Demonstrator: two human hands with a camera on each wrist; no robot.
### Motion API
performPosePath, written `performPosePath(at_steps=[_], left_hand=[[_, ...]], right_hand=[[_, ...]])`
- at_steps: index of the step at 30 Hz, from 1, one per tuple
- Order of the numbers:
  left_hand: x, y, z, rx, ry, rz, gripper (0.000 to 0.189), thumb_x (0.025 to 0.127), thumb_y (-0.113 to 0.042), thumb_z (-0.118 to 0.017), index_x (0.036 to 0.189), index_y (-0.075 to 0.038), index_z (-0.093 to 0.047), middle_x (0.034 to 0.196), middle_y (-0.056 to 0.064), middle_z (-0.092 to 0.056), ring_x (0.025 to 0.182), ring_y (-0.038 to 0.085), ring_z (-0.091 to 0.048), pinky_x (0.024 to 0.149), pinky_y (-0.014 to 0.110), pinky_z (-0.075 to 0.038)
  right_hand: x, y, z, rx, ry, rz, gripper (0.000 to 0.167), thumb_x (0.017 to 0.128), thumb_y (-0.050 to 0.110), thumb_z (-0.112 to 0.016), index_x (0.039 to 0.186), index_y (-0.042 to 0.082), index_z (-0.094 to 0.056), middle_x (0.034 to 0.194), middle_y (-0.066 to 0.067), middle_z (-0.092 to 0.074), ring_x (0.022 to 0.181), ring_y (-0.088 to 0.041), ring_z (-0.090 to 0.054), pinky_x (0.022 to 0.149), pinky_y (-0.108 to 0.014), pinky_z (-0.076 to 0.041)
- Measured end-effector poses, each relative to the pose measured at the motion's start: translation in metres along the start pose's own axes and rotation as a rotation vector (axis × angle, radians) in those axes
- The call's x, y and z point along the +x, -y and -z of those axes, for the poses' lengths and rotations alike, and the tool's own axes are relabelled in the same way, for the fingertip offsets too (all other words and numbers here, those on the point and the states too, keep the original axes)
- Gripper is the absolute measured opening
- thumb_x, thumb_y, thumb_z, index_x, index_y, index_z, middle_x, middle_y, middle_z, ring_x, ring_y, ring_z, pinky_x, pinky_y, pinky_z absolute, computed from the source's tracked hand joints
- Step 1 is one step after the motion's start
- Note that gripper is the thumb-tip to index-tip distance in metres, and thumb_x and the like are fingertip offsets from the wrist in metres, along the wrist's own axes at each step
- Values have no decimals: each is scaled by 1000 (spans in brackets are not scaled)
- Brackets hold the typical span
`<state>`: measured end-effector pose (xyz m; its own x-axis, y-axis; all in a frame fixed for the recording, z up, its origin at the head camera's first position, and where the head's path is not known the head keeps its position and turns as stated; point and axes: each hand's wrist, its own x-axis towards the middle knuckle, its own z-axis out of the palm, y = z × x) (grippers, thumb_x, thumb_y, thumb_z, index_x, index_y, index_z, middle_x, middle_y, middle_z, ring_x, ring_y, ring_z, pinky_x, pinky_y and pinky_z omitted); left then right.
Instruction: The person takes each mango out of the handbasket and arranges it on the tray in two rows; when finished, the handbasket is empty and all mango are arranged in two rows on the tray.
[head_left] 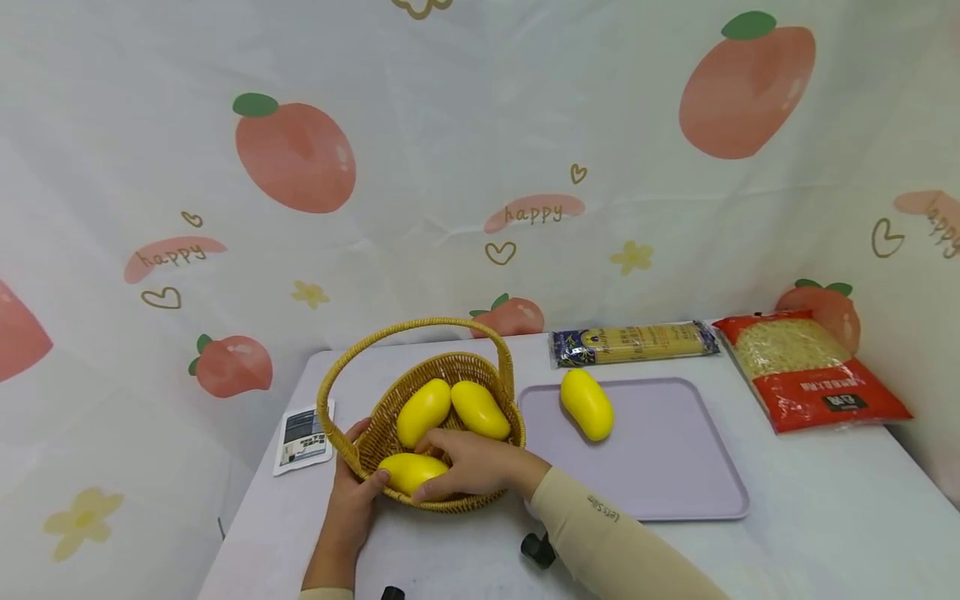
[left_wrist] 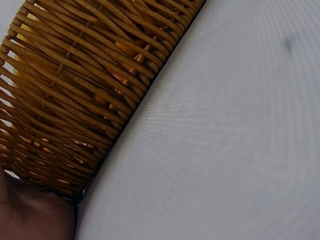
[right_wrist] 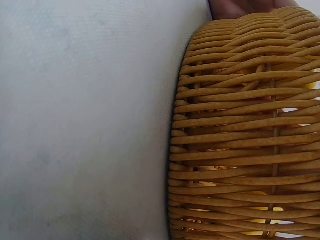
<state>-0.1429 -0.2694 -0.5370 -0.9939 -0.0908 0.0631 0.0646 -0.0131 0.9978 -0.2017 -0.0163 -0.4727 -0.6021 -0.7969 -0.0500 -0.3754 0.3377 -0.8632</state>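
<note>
A wicker basket (head_left: pixel 450 507) with a tall arched handle stands on the white table, and its woven side fills much of both wrist views. Three yellow mangoes lie inside: one at the back left (head_left: pixel 422 410), one at the back right (head_left: pixel 482 410) and one at the front (head_left: pixel 408 472). My left hand (head_left: pixel 352 504) grips the basket's left side, thumb over the rim. Reaching over the front rim, my right hand (head_left: pixel 480 463) holds the front mango between thumb and fingers; part of that mango is hidden under it. A fourth mango (head_left: pixel 587 405) rests on the lilac tray (head_left: pixel 660 467).
Behind the tray lies a long pack of noodles (head_left: pixel 637 344). At the right is a red bag (head_left: pixel 825 392) with pale contents. A small white packet (head_left: pixel 305 437) sits left of the basket. A printed cloth (head_left: pixel 420 192) hangs behind the table.
</note>
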Motion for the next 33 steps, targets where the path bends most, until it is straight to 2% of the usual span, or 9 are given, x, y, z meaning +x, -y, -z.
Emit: performPosePath(at_steps=[6,14,21,29,33], left_hand=[[-1,-1,-1,-11,0,-6,79,103,-26,-78,167,-22,-32,164,9,-38,142,26,-47,111,21,-44],[-1,-1,-3,-5,-1,-17,76,105,-25,-76,167,-23,-33,164,10,-39,141,26,-49,110,22,-46],[-1,-2,-3,-33,7,-23,80,104,-23,-78,168,-19,-30,165,10,-37,143,27,-47,111,22,-45],[-1,-1,-2,-24,3,-25,81,104,-23,-78,168,-17,-29,165,10,-37,143,28,-47,111,22,-45],[-1,-1,-2,-32,10,-27,79,104,-24,-77,168,-19,-30,165,10,-37,143,27,-47,112,22,-45]], right_hand=[[-1,0,1,18,3,18,55,100,34,-82,147,13,-61,130,13,-63,118,-3,-58,107,-28,-47],[-1,1,2,78,13,30,53,105,35,-76,150,11,-61,131,12,-63,120,-4,-57,111,-31,-45],[-2,2,4,73,2,-17,61,99,34,-83,153,14,-62,131,12,-60,118,-6,-54,108,-31,-45],[-3,3,4,100,13,-28,55,100,34,-82,149,16,-64,130,15,-65,118,-5,-59,110,-33,-46],[-3,3,4,93,10,-36,61,97,31,-84,152,17,-62,135,12,-62,120,-5,-56,111,-33,-45]])
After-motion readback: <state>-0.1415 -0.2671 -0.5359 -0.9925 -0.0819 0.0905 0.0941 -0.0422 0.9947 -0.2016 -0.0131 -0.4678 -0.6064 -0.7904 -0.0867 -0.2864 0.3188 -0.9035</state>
